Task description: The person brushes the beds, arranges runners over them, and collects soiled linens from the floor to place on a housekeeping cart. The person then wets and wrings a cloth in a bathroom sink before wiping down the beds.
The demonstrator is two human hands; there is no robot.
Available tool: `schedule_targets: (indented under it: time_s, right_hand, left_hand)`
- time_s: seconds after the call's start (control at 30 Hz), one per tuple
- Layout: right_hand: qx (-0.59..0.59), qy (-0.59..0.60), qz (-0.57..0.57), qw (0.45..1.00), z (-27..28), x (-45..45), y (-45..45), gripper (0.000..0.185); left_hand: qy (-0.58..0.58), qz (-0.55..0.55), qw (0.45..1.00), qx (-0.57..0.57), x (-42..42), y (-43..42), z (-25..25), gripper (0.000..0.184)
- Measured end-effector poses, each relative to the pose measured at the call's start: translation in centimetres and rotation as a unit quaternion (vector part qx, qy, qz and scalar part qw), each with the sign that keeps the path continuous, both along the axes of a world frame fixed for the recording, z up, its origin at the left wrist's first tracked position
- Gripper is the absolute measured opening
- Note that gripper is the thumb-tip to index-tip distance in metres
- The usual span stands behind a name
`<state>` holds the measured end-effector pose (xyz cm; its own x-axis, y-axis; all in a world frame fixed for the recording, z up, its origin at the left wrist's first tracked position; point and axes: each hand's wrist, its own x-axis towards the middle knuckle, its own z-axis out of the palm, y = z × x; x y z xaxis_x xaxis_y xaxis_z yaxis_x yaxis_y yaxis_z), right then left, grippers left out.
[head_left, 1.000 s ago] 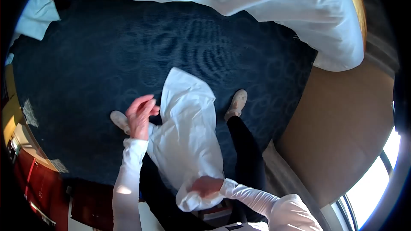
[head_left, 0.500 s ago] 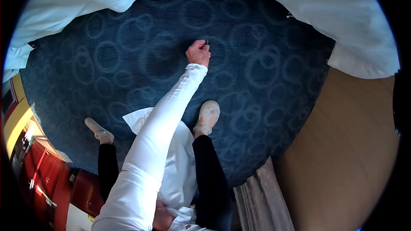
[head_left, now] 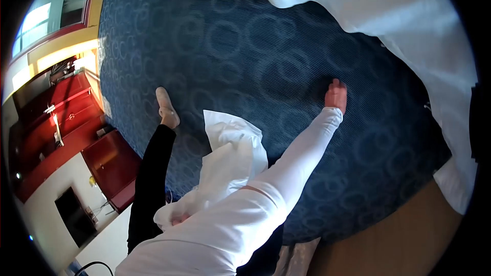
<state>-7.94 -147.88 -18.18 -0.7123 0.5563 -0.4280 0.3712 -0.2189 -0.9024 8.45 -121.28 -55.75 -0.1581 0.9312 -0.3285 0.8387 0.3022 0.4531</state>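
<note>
My right hand [head_left: 180, 220] is at the near end of the white cloth [head_left: 235, 138], mostly covered by my left sleeve [head_left: 302, 158]; from the little that shows, I judge it closed on the gathered fabric. The cloth runs forward from there in loose folds, and whether its far end brushes the carpet [head_left: 204, 36] I cannot tell. My left hand [head_left: 336, 96] reaches out beyond the cloth and to its right, low over the carpet, fingers pointing away from me. It is blurred, so I cannot tell whether it is open or pinching something.

To reach well, I think I should bend from the hips, bring the fingertips flat to the floor and slow down at the end, since anything small is easily lost among the pale rings of the pattern. A firm, short grip on the gathered end would stop the cloth from trailing, and its corner is best held clear of my shoe [head_left: 164, 102], just to its left.

Right of the cloth and farther off hangs a white draped fabric [head_left: 409, 36]; well to its left stand red cabinets [head_left: 56, 117]. I can read no brand, label or writing on the cloth or anywhere around it.
</note>
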Motion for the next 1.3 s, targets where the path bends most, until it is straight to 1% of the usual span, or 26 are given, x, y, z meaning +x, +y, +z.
schedule_targets:
  time_s: [0.07, 0.1, 0.17, 0.2, 0.23, 0.27, 0.3, 0.33, 0.37, 0.4, 0.47, 0.5, 0.53, 0.57, 0.6, 0.63, 0.7, 0.73, 0.77, 0.8, 0.83, 0.93, 1.0, 1.13, 1.17, 1.3]
  right_hand:
    - [-0.007, -0.002, 0.005, 1.0, -0.2, -0.5, 0.2, 0.017]
    - [-0.01, -0.003, 0.008, 1.0, -0.2, -0.9, 0.3, 0.017]
    - [-0.017, -0.002, 0.01, 1.0, -0.2, -1.7, 0.6, 0.017]
    - [-0.023, -0.001, 0.012, 1.0, -0.2, -2.1, 0.9, 0.017]
    - [-0.03, 0.0, 0.014, 0.999, -0.3, -2.5, 1.1, 0.017]
    - [-0.04, 0.0, 0.018, 0.999, -0.7, -2.8, 1.4, 0.017]
    - [-0.049, 0.003, 0.023, 0.999, -1.2, -3.0, 1.6, 0.017]
    - [-0.059, 0.018, 0.03, 0.998, -1.8, -3.0, 1.8, 0.017]
    - [-0.074, 0.036, 0.037, 0.996, -2.6, -3.0, 2.1, 0.017]
    - [-0.078, 0.076, 0.051, 0.993, -3.3, -2.7, 2.7, 0.02]
    - [-0.136, 0.03, 0.182, 0.973, -2.7, -3.6, 6.8, 0.028]
    - [-0.135, 0.024, 0.188, 0.973, -3.0, -3.7, 6.6, 0.028]
    - [-0.161, 0.042, 0.143, 0.976, -3.6, -4.0, 5.7, 0.031]
    - [-0.184, 0.06, 0.101, 0.976, -4.3, -4.4, 5.0, 0.035]
    - [-0.202, 0.045, 0.146, 0.967, -5.3, -4.7, 4.6, 0.044]
    - [-0.211, 0.062, 0.18, 0.959, -6.1, -4.8, 5.4, 0.048]
    - [-0.381, 0.161, 0.09, 0.906, -8.6, -4.9, 3.5, 0.051]
    - [-0.386, 0.038, 0.144, 0.91, -7.4, -5.7, 5.4, 0.044]
    - [-0.484, -0.003, 0.086, 0.871, -7.0, -5.9, 4.9, 0.045]
    - [-0.464, -0.076, 0.113, 0.876, -6.8, -6.0, 4.7, 0.044]
    - [-0.477, -0.101, 0.067, 0.87, -5.4, -6.0, 5.1, 0.043]
    - [-0.444, -0.175, 0.082, 0.875, -1.9, -7.1, 7.9, 0.032]
    - [-0.451, -0.18, 0.065, 0.872, 1.6, -9.3, 11.2, 0.032]
    - [-0.405, -0.219, 0.098, 0.883, 11.4, -18.3, 18.0, 0.036]
    - [-0.418, -0.22, 0.073, 0.878, 12.1, -19.3, 18.7, 0.038]
    - [-0.324, -0.247, 0.102, 0.908, 20.4, -30.9, 23.6, 0.036]
  left_hand:
    - [-0.003, -0.084, 0.996, -0.018, -1.1, 0.2, 0.1, 0.026]
    - [-0.006, -0.08, 0.997, -0.016, -1.9, 0.0, 0.4, 0.026]
    - [-0.09, -0.055, 0.993, 0.047, -4.1, -1.9, -0.7, 0.024]
    - [-0.094, -0.053, 0.992, 0.066, -5.1, -3.2, -0.8, 0.018]
    - [-0.197, -0.109, 0.973, 0.053, -7.0, -5.7, -1.7, 0.017]
    - [-0.449, 0.049, 0.892, -0.015, -8.2, -7.1, 0.5, 0.01]
    - [-0.444, 0.12, 0.842, -0.283, -9.5, -8.8, 3.1, 0.005]
    - [-0.466, 0.12, 0.793, -0.374, -11.5, -9.3, 6.5, 0.011]
    - [-0.493, 0.126, 0.767, -0.39, -13.2, -10.6, 8.6, 0.011]
    - [-0.562, 0.168, 0.692, -0.421, -14.9, -12.4, 9.6, 0.014]
    - [-0.598, 0.256, 0.606, -0.458, -17.8, -14.5, 12.7, 0.014]
    - [-0.617, 0.275, 0.589, -0.443, -19.5, -14.6, 14.5, 0.013]
    - [-0.635, 0.297, 0.571, -0.428, -21.2, -14.4, 16.7, 0.012]
    - [-0.608, 0.328, 0.585, -0.425, -22.5, -14.0, 18.7, 0.011]
    - [-0.653, 0.353, 0.546, -0.387, -24.1, -14.2, 19.7, 0.011]
    - [-0.647, 0.341, 0.569, -0.376, -25.7, -13.6, 21.7, 0.012]
    - [-0.677, 0.34, 0.557, -0.339, -30.0, -12.2, 25.9, 0.013]
    - [-0.669, 0.329, 0.578, -0.332, -32.3, -11.2, 28.6, 0.013]
    - [-0.688, 0.33, 0.575, -0.296, -34.7, -10.6, 31.2, 0.012]
    - [-0.706, 0.325, 0.575, -0.256, -36.9, -10.4, 33.4, 0.014]
    - [-0.71, 0.331, 0.575, -0.236, -39.3, -9.8, 36.2, 0.013]
    - [-0.712, 0.341, 0.591, -0.164, -46.6, -10.1, 43.4, 0.01]
    - [-0.743, 0.369, 0.552, -0.087, -50.7, -11.6, 46.7, 0.008]
    - [-0.759, 0.447, 0.474, 0.001, -59.7, -14.9, 54.2, 0.008]
    - [-0.747, 0.468, 0.471, -0.003, -62.3, -15.6, 56.3, 0.011]
    - [-0.738, 0.502, 0.445, 0.077, -71.3, -19.6, 63.1, 0.012]
